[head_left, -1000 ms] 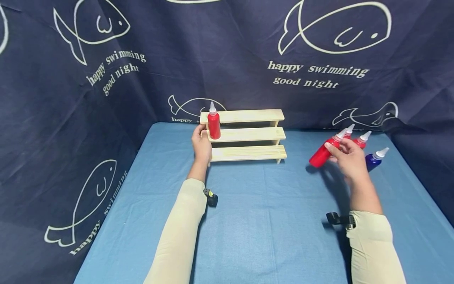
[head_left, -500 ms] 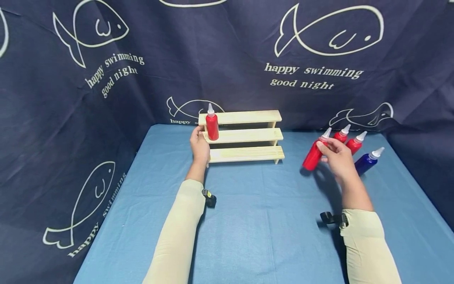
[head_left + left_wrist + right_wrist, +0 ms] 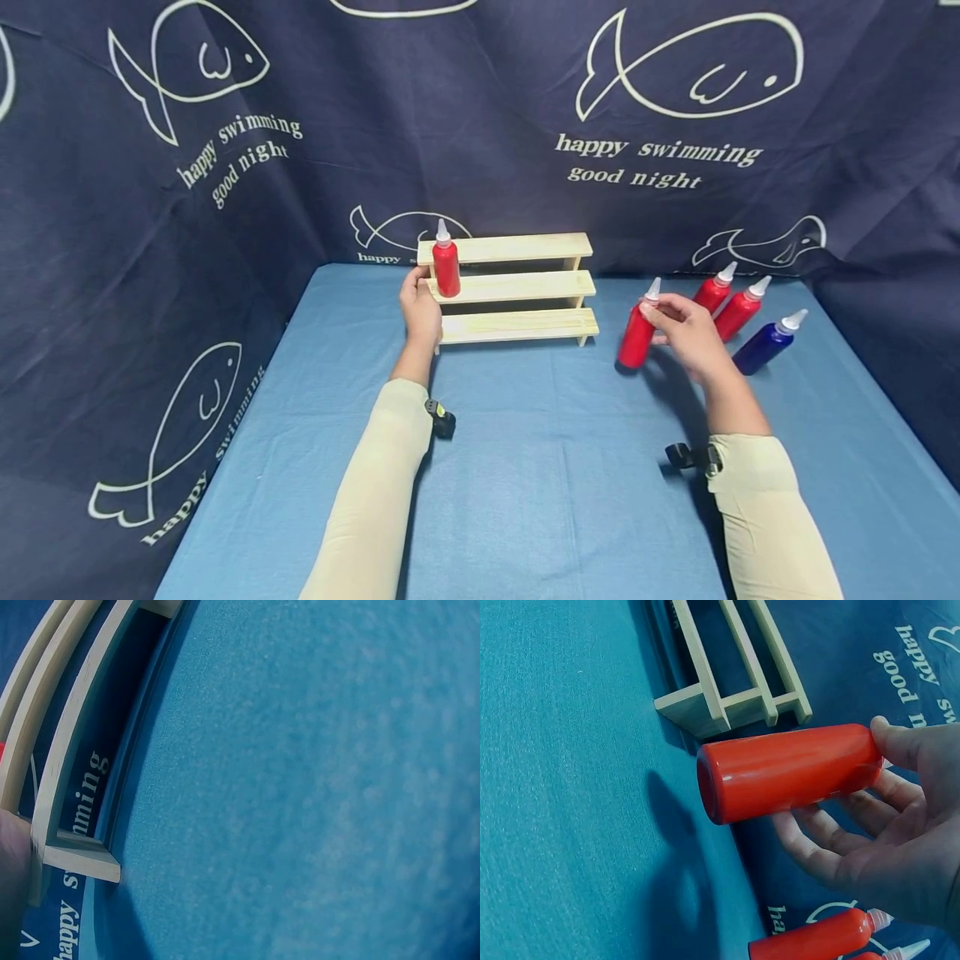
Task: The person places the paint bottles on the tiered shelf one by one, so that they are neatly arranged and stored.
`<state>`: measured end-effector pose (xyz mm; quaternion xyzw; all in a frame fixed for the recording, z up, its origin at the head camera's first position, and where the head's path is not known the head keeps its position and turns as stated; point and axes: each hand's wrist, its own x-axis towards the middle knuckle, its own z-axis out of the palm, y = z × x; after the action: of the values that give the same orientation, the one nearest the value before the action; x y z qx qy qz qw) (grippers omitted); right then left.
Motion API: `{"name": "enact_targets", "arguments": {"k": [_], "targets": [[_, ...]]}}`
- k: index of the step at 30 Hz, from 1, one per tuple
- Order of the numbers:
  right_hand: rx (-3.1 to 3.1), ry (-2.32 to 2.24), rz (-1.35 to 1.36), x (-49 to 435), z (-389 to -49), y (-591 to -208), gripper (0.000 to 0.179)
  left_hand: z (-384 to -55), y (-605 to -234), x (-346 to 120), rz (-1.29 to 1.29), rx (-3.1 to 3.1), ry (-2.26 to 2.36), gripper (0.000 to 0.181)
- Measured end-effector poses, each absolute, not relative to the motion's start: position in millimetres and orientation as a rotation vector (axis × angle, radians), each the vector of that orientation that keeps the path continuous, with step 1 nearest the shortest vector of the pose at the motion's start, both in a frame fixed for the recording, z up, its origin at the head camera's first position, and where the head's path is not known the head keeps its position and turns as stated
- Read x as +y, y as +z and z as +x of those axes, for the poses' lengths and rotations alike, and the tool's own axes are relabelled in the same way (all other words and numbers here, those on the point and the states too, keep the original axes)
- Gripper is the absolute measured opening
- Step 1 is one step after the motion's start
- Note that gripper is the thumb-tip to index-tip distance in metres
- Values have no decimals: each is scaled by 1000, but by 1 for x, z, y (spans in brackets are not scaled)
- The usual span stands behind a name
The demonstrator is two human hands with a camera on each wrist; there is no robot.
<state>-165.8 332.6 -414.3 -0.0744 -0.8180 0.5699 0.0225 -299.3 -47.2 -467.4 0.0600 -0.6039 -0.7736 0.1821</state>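
A red squeeze bottle [image 3: 637, 337] with a white nozzle is held by my right hand [image 3: 693, 337], thumb and fingers around its upper part. In the right wrist view that bottle [image 3: 791, 772] is lifted off the cloth, its shadow falling apart from it. My left hand [image 3: 422, 312] grips the left end of the three-step wooden rack [image 3: 517, 325]; its far fingers are partly hidden behind the wood. Another red bottle [image 3: 447, 271] stands upright on the rack's middle step, at the left end. The left wrist view shows the rack's end leg [image 3: 82, 861] and a blurred piece of hand.
Two red bottles [image 3: 738, 312] and a dark blue bottle [image 3: 761, 348] stand at the right behind my right hand. Blue cloth [image 3: 525, 483] covers the table. Dark fabric with fish drawings [image 3: 480, 125] hangs behind and at the sides.
My right hand has carried its red bottle leftward and slightly down, away from the other bottles, and the bottle has become more upright. My left hand stays at the rack.
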Motion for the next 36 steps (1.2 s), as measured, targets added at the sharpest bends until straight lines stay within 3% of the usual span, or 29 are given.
{"name": "enact_targets", "arguments": {"k": [8,36], "targets": [[-2610,1720,-269,324,-170,-408,55,-301,-469,-48,177,-1721,-2168,35],[-2556,1792,-182,303,-183,-409,55,-300,-468,-49,173,-1751,-2147,34]]}}
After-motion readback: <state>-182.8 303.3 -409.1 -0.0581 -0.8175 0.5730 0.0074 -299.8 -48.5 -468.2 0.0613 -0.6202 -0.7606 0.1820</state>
